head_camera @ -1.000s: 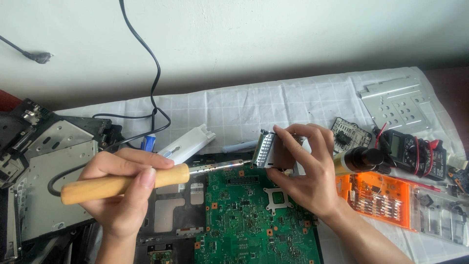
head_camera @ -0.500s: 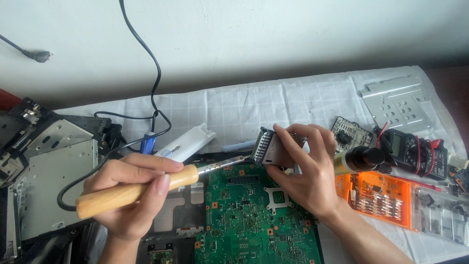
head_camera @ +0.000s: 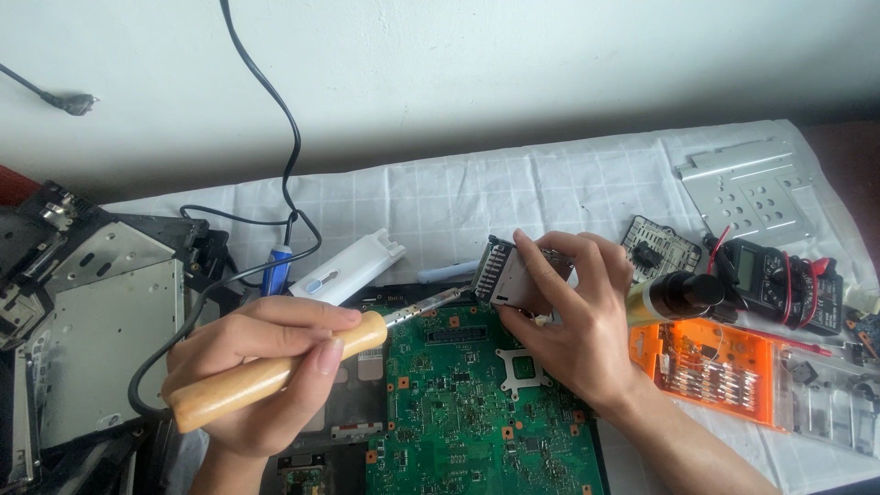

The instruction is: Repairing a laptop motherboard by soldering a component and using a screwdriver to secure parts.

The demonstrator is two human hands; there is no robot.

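My left hand (head_camera: 266, 367) grips the wooden handle of a soldering iron (head_camera: 275, 371). Its metal tip (head_camera: 440, 302) reaches the lower left edge of a small metal connector part (head_camera: 504, 275). My right hand (head_camera: 573, 321) pinches that part upright at the top edge of a green circuit board (head_camera: 477, 403). The board lies flat in front of me, between both hands. The iron's black cord (head_camera: 275, 119) runs up the wall behind.
A metal drive casing (head_camera: 92, 339) sits at the left. A white plastic tool (head_camera: 348, 269) lies behind the board. At the right are an orange screwdriver-bit case (head_camera: 715, 367), a dark multimeter with red leads (head_camera: 779, 284), a small bottle (head_camera: 674, 295) and a perforated metal plate (head_camera: 752, 188).
My left hand has shifted right and down, turning the iron so its tip stays at the connector part. My right hand has barely moved.
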